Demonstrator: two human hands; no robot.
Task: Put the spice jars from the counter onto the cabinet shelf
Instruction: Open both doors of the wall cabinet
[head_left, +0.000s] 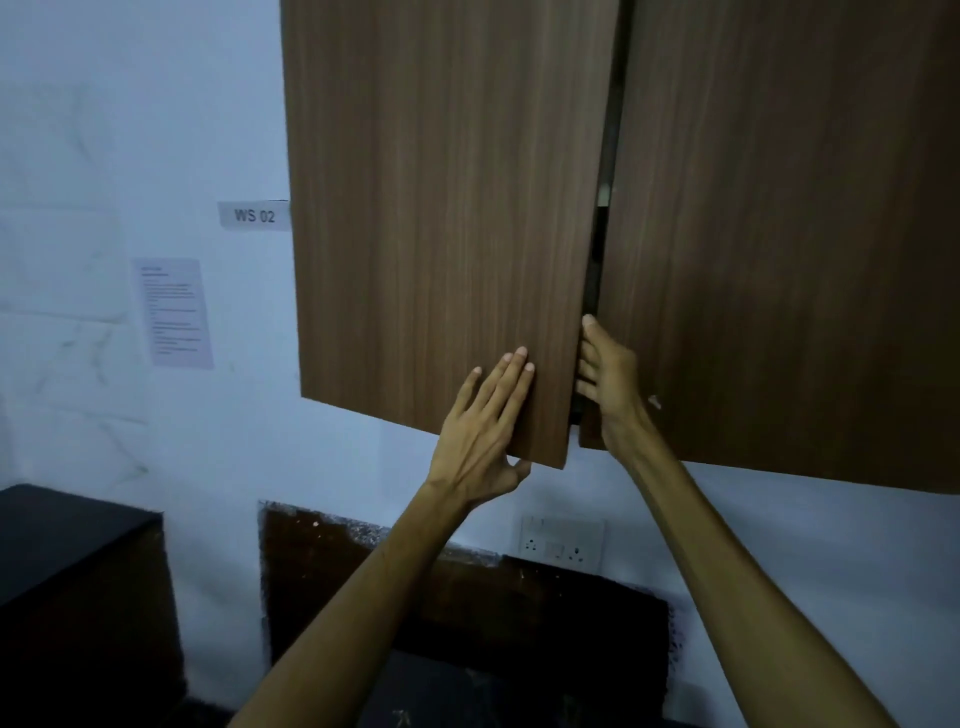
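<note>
Two wood-grain cabinet doors (447, 208) fill our view, parted by a narrow dark gap. Our left hand (480, 431) lies against the front of the left door near its lower corner, fingers straight and spread upward, thumb hooked under the bottom edge. Our right hand (605, 379) reaches into the gap, its fingers curled round the inner edge of the right door (779, 234). Both arms stretch up from below. We cannot see the spice jars or the shelf. On the wall a label (254, 215) reads "WS 02"; the printed sheet (174, 313) below is unreadable.
</note>
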